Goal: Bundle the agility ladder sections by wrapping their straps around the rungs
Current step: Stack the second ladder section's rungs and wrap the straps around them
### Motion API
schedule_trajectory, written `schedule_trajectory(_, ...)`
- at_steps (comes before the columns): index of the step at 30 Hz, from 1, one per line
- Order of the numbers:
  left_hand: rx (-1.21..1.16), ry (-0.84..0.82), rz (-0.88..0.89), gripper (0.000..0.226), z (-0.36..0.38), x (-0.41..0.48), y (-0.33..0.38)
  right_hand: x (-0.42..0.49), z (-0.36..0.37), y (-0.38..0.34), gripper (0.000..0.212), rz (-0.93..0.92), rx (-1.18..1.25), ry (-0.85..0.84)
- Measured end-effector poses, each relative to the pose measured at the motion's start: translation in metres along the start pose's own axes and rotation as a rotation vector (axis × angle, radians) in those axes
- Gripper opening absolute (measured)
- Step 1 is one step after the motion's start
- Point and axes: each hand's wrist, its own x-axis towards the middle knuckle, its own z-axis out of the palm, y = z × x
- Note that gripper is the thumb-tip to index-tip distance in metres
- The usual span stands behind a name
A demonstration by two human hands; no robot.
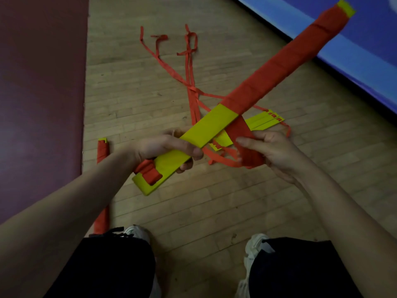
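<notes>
A stack of yellow ladder rungs slants from lower left to upper right above the floor. Orange strap wrapping covers most of its far length. My left hand grips the bare yellow part near the stack's near end. My right hand pinches the orange strap that runs from the stack's underside down to my fingers. Loose strap loops hang below my hands. More yellow rungs lie on the floor under the stack, with long orange straps trailing away.
A wrapped bundle lies on the wooden floor at the left, partly hidden by my left forearm. A dark maroon mat borders the left side, a blue mat the upper right. My knees and white shoes are at the bottom.
</notes>
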Motion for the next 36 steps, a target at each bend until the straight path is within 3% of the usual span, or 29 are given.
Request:
schedule_trajectory(4,0.04,0.067,0.011,0.039,-0.005,0.0,0.002,0.003,0.0,0.005,0.024,-0.039,-0.046,0.078)
schedule_trajectory(8,0.093,0.129,0.003,0.039,-0.005,0.005,-0.002,0.006,0.003,0.012,0.006,-0.121,-0.158,0.186)
schedule_trajectory(14,0.108,0.191,0.04,0.019,0.003,0.012,-0.006,0.006,0.007,0.015,0.01,-0.123,-0.201,0.218)
schedule_trajectory(18,0.23,0.321,0.008,0.038,0.012,0.019,-0.007,0.011,0.007,0.02,0.017,-0.141,-0.308,0.351)
schedule_trajectory(21,0.383,0.354,-0.012,0.053,0.024,0.027,-0.012,0.012,0.011,0.023,0.047,-0.145,-0.352,0.391)
schedule_trajectory(24,0.607,0.379,0.02,0.037,0.032,0.03,-0.016,0.008,0.015,0.025,0.077,-0.163,-0.376,0.414)
schedule_trajectory(26,0.831,0.408,0.016,0.029,0.039,0.03,-0.017,0.007,0.016,0.025,0.071,-0.161,-0.398,0.449)
schedule_trajectory(30,1.406,0.577,0.035,0.033,0.057,0.04,-0.033,0.009,0.018,0.026,0.06,-0.144,-0.403,0.521)
schedule_trajectory(33,1.604,0.697,0.111,0.032,0.065,0.043,-0.04,0.01,0.02,0.028,0.062,-0.138,-0.337,0.535)
schedule_trajectory(36,1.659,0.76,0.163,0.034,0.064,0.044,-0.042,0.011,0.023,0.03,0.074,-0.116,-0.174,0.547)
